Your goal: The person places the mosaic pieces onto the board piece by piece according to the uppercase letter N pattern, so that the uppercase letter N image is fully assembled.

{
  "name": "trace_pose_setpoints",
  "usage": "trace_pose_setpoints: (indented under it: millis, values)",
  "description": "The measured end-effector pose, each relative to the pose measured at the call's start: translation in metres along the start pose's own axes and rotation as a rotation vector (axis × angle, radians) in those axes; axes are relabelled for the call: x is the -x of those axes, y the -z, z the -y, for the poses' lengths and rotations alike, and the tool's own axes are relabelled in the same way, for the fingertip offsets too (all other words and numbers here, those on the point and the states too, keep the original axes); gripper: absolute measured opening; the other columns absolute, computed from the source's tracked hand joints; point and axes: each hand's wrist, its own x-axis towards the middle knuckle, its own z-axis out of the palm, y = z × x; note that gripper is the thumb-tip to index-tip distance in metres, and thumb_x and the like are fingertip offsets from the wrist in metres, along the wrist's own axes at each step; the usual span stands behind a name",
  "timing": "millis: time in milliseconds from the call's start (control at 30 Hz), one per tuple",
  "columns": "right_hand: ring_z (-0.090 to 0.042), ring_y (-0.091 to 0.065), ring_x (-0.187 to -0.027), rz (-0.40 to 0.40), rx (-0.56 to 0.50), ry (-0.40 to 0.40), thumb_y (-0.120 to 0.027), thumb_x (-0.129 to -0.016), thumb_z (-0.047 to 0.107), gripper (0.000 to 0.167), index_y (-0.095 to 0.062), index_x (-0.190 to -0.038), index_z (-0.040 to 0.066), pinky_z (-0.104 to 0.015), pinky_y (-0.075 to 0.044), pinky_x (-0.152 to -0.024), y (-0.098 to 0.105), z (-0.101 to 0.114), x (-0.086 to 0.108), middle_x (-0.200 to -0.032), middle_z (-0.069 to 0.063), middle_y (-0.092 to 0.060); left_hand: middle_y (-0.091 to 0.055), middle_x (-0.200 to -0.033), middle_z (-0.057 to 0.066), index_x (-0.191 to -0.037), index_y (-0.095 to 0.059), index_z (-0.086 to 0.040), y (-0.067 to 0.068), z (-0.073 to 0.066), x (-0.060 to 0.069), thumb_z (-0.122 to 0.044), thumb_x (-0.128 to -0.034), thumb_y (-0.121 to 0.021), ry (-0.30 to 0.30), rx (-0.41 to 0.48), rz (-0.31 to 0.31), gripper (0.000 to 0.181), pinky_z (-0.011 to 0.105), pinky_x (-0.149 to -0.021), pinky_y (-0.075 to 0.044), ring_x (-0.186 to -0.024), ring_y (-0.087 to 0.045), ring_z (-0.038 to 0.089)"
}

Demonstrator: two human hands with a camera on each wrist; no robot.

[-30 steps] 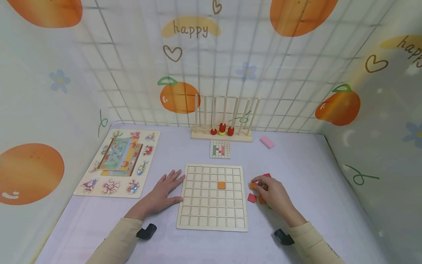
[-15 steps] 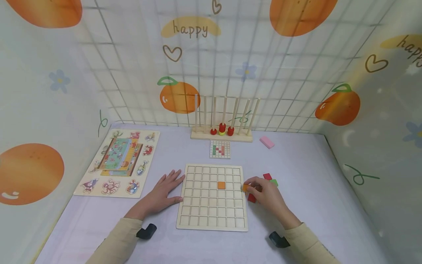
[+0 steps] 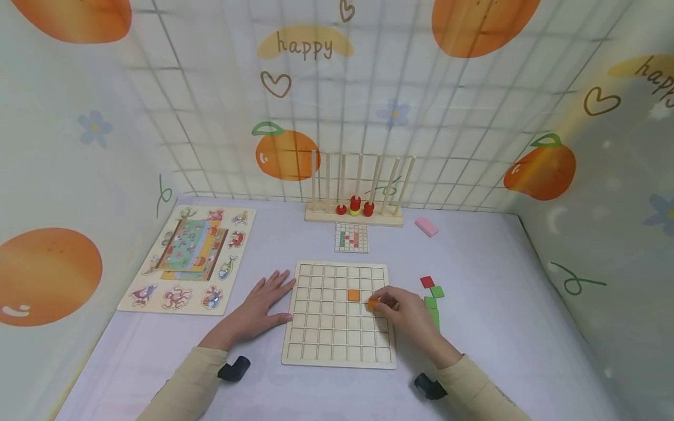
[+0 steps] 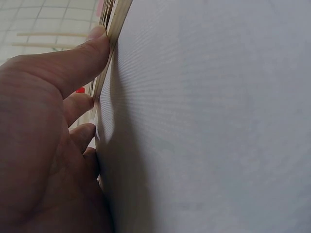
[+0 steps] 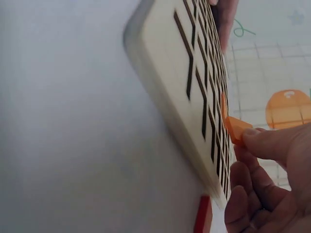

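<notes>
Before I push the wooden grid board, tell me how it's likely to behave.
The grid board is probably stiff, being a flat slab with a thick-looking edge. Lying flat on the table, it would likely slide rather than tip. The left hand at its left edge may stop it moving that way.

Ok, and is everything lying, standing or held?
Board: lying flat
Held orange tile: tilted, over the board
Right fingers: pinching that tile
Left fingers: straight, at the board's edge
Other orange tile: lying on the board
Green tiles: loose
Red tiles: loose
Bead rack: standing, beads on three rods
Picture card: face up
Pink block: lying down
Animal puzzle: flat
</notes>
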Motion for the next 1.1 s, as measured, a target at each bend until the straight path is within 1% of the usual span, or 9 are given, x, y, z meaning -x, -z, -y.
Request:
trace_pose_setpoints:
  millis: [133, 233, 400, 500, 633, 900, 1100]
  values:
    - [-0.009, -0.059, -0.075, 0.033, -0.024, 0.019, -0.079, -0.091, 0.018, 0.015, -0.075, -0.102, 0.028, -0.023, -0.053, -0.067, -0.009, 0.006, -0.001, -0.085, 0.014, -0.066, -0.018, -0.169, 0.011, -0.159, -0.034, -0.011, 0.000, 0.001, 0.000, -0.037, -0.0936, -0.073, -0.001, 0.004, 0.001, 0.081, 0.054, -0.126, -0.004, -0.156, -0.009, 0.035]
    - [-0.008, -0.058, -0.076, 0.048, -0.012, 0.035, -0.078, -0.092, 0.019, 0.013, -0.075, -0.101, 0.028, -0.023, -0.053, -0.069, -0.016, 0.009, -0.002, -0.088, 0.016, -0.066, -0.017, -0.169, 0.011, -0.160, -0.034, -0.011, -0.001, 0.002, 0.000, -0.038, -0.0937, -0.073, -0.003, 0.003, 0.002, 0.081, 0.054, -0.126, -0.004, -0.156, -0.009, 0.035]
    - [-0.007, -0.057, -0.077, 0.049, 0.015, 0.057, -0.078, -0.092, 0.019, 0.015, -0.074, -0.102, 0.029, -0.023, -0.053, -0.070, -0.024, 0.013, -0.004, -0.085, 0.018, -0.064, -0.017, -0.169, 0.010, -0.160, -0.034, -0.012, -0.002, 0.003, -0.001, -0.040, -0.0938, -0.072, -0.001, 0.000, 0.002, 0.081, 0.053, -0.127, -0.003, -0.156, -0.008, 0.034]
    - [-0.008, -0.056, -0.075, 0.043, 0.016, 0.073, -0.078, -0.092, 0.017, 0.015, -0.074, -0.102, 0.027, -0.023, -0.051, -0.067, -0.027, 0.015, -0.005, -0.082, 0.017, -0.062, -0.017, -0.169, 0.010, -0.160, -0.034, -0.011, -0.002, 0.003, 0.000, -0.039, -0.0937, -0.073, 0.001, -0.001, 0.000, 0.081, 0.053, -0.127, -0.003, -0.156, -0.008, 0.034]
    - [-0.008, -0.054, -0.075, 0.041, 0.027, 0.072, -0.078, -0.091, 0.018, 0.014, -0.074, -0.102, 0.027, -0.022, -0.050, -0.065, -0.031, 0.018, -0.006, -0.082, 0.017, -0.061, -0.018, -0.169, 0.011, -0.159, -0.035, -0.011, -0.001, 0.002, 0.000, -0.039, -0.0937, -0.073, 0.003, -0.002, -0.006, 0.081, 0.053, -0.127, -0.004, -0.156, -0.009, 0.034]
    - [-0.007, -0.048, -0.071, -0.020, 0.124, 0.122, -0.083, -0.087, 0.018, 0.015, -0.076, -0.098, 0.025, -0.020, -0.043, -0.057, -0.037, 0.019, -0.008, -0.086, 0.010, -0.055, -0.018, -0.169, 0.009, -0.160, -0.035, -0.012, -0.003, 0.003, 0.000, -0.040, -0.0936, -0.073, 0.007, 0.003, -0.005, 0.081, 0.052, -0.127, -0.003, -0.156, -0.008, 0.033]
    - [-0.006, -0.047, -0.069, -0.016, 0.160, 0.105, -0.083, -0.087, 0.022, 0.015, -0.079, -0.100, 0.026, -0.020, -0.041, -0.055, -0.038, 0.018, -0.009, -0.087, 0.013, -0.055, -0.017, -0.170, 0.008, -0.160, -0.034, -0.014, -0.004, 0.004, -0.001, -0.042, -0.0936, -0.072, 0.012, -0.003, -0.002, 0.082, 0.052, -0.127, -0.003, -0.157, -0.007, 0.032]
